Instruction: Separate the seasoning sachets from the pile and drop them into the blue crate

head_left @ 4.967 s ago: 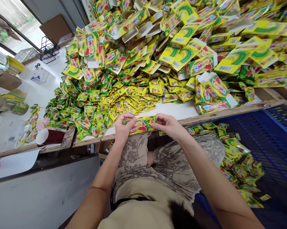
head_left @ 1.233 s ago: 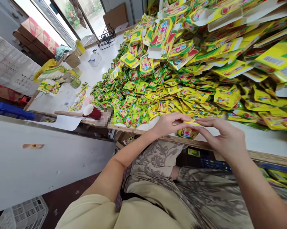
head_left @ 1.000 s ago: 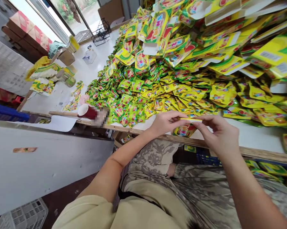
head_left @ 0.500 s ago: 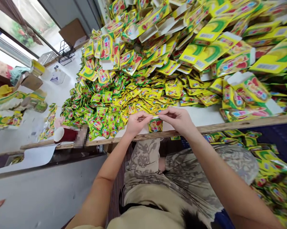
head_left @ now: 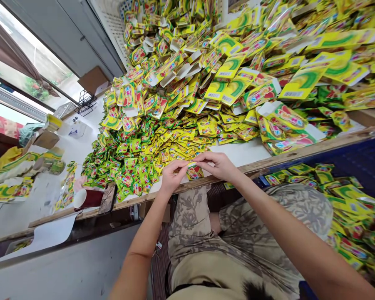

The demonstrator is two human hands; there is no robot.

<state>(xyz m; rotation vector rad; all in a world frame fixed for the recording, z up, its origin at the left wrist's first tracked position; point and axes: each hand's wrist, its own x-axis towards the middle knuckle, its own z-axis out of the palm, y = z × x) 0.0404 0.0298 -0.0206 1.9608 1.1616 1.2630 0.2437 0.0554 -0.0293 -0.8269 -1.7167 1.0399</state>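
Note:
A small green and yellow carton (head_left: 195, 172) with red fruit on its front stands at the front edge of the white tabletop. My left hand (head_left: 173, 175) pinches the left end of its top edge with thumb and forefinger. From the other side, my right hand (head_left: 217, 167) is closed on the top, its fingertips close to the left ones. The flap under my fingers is mostly hidden. Just beyond my hands lie yellow sachets (head_left: 168, 154), with green sachets (head_left: 134, 166) heaped to the left.
A big heap of open-ended cartons (head_left: 231, 83) covers the back and right of the table. A dark red cup (head_left: 92, 198) and a phone (head_left: 107, 199) lie at the front left. Below the wooden edge (head_left: 268, 162), more packets (head_left: 346, 208) fill a blue crate at right.
The view has shifted, showing more of the heap's far side. My right fingertips have moved closer to the left ones along the carton's top. Both hands stay on the carton.

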